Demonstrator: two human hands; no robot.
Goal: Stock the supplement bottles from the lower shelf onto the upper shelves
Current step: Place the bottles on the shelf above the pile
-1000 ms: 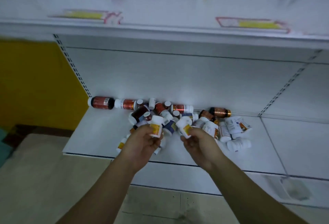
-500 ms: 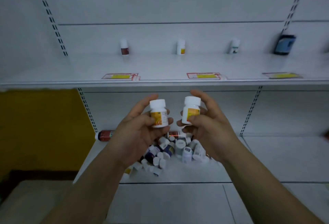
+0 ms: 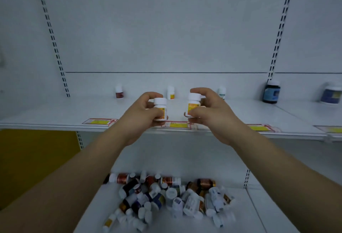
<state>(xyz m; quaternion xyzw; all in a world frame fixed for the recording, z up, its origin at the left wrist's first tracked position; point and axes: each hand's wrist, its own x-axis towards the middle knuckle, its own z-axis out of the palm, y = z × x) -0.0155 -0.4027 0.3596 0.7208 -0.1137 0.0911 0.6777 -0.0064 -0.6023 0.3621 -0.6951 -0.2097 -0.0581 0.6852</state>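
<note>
My left hand (image 3: 142,111) grips a small white bottle with a yellow-orange label (image 3: 160,108), held upright over the front of the upper shelf (image 3: 55,116). My right hand (image 3: 207,108) holds a matching white bottle (image 3: 192,106), also upright, a little to the right. Both bottles hover just above the shelf's front edge, near a yellow price tag (image 3: 178,124). Behind them a similar white bottle (image 3: 170,92) stands at the back of the shelf. A jumbled pile of supplement bottles (image 3: 166,195) lies on the lower shelf (image 3: 268,214) below my arms.
At the back of the upper shelf stand a red-labelled bottle (image 3: 118,91), a white bottle with a teal label (image 3: 221,92), a dark blue-labelled jar (image 3: 271,91) and another jar (image 3: 331,94) at far right. A yellow wall (image 3: 33,158) is at left.
Both hands have risen from the lower-shelf pile, each carrying a white bottle, up to the front of the upper shelf. My view has tilted upward.
</note>
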